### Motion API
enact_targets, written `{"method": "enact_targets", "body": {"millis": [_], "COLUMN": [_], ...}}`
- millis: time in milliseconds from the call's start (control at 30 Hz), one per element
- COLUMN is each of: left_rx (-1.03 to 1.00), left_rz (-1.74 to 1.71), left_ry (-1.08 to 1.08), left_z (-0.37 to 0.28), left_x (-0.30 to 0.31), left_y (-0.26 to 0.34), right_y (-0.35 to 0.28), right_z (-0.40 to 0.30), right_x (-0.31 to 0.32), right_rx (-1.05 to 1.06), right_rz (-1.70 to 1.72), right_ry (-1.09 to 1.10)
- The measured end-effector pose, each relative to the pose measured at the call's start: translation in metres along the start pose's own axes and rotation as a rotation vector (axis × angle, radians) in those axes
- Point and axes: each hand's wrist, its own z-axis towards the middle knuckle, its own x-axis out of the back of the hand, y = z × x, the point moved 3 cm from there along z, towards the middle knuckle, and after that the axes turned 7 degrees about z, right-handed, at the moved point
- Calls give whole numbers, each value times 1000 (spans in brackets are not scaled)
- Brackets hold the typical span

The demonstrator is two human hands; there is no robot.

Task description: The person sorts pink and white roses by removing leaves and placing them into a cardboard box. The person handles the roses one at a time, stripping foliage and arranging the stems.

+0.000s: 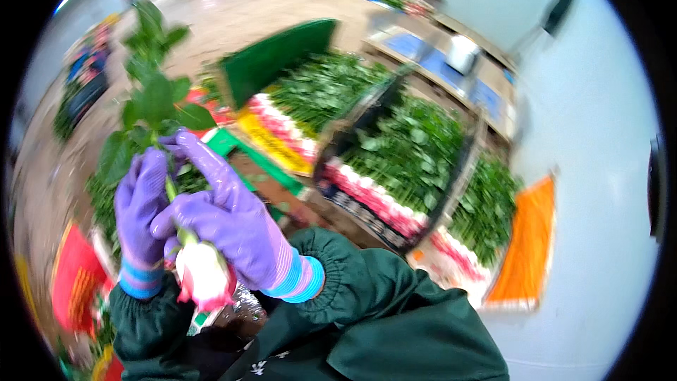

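Observation:
A single rose (202, 273), white with pink petal edges, hangs head down in front of me, its leafy stem (153, 98) pointing up and away. My right hand (222, 217), in a wet purple rubber-coated glove, grips the stem just above the bloom with thumb and fingers. Higher up, my left hand (142, 206), gloved alike, closes around the same stem below the thick leaves. Part of the stem is hidden behind the fingers. Both forearms wear dark green elasticated sleeves (365, 275).
Beyond my right arm stand bins of pink-and-white roses (370, 190), stems lying away from me. A green board (280, 58) and an orange panel (523, 246) flank them. Green framing (264, 161) runs ahead. More foliage (103, 211) and a red panel (79, 280) are at left.

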Motion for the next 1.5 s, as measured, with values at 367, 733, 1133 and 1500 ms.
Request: {"method": "enact_targets", "body": {"millis": [367,733,1133,1500], "left_rx": [407,860,876,916], "left_rz": [-163,19,43,-213], "left_ry": [-213,-12,-89,638], "left_z": [-47,-155,-123,-205], "left_x": [-44,94,38,80], "left_y": [-71,-164,-136,-241], "right_y": [-303,-267,-329,-202], "right_z": [-284,-356,-343,18], "right_x": [156,463,399,88], "right_rx": [729,-348,-763,140], "right_rz": [-1538,-1652,-2245,-1715], "right_ry": [1155,1680,1155,410]}}
